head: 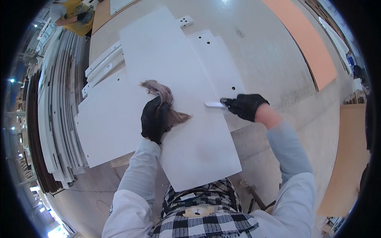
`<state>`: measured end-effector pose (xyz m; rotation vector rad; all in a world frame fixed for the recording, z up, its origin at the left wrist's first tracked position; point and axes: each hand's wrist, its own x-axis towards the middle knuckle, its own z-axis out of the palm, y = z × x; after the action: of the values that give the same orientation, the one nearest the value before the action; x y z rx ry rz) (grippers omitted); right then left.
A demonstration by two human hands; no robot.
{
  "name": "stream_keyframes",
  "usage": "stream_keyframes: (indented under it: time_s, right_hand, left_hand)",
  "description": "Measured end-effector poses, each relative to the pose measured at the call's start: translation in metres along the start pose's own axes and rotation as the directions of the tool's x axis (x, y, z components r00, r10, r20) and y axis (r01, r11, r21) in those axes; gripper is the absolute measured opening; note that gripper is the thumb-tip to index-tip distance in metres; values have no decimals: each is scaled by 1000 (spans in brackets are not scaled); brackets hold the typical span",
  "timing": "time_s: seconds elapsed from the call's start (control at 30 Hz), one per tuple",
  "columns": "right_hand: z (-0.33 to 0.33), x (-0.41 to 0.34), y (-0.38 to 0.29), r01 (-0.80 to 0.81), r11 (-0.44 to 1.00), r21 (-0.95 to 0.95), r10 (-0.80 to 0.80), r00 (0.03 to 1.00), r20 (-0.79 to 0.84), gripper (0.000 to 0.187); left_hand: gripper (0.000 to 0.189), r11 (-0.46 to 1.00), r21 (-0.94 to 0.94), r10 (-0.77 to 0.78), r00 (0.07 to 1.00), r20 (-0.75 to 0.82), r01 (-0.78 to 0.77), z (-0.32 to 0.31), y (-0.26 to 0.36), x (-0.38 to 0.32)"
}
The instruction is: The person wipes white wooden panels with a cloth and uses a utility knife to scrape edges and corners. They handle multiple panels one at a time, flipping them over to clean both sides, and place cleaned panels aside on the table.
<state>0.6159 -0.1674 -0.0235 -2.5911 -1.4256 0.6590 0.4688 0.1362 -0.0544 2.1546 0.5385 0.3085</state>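
My left hand [154, 119], in a black glove, grips a crumpled brown cloth rag [172, 117] that rests on a long white panel [199, 142]. One end of the rag trails away beyond the fingers. Over the panel's right edge, my gloved right hand [245, 105] holds a narrow whitish blade-like tool [214, 104]. Its tip points left across the panel. Motion blur hides just what tool it is. The panel lies on top of other white boards, and its near end juts out towards my checked apron [202, 220].
White panels with drilled holes lie beneath, at left [104, 119] and right [220, 65]. Narrow white boards [104, 62] sit farther left, beside tall stacked panels [62, 104]. An orange sheet [309, 44] lies at right. A person in a yellow apron [74, 15] stands far left.
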Motion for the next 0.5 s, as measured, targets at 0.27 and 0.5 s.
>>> stream_keyframes:
  time_s: [0.27,0.5]
  right_hand:
    - [1,-30,-2,138,988,-70,-122,972,201,34]
    - [-39,75,14,-79,996,-32,82,990,117,37]
  left_hand:
    - [30,1000,2,-1,1000,6,1,-4,0,-3]
    - [28,999,-20,33,999,-27,-33,-2,1,-5]
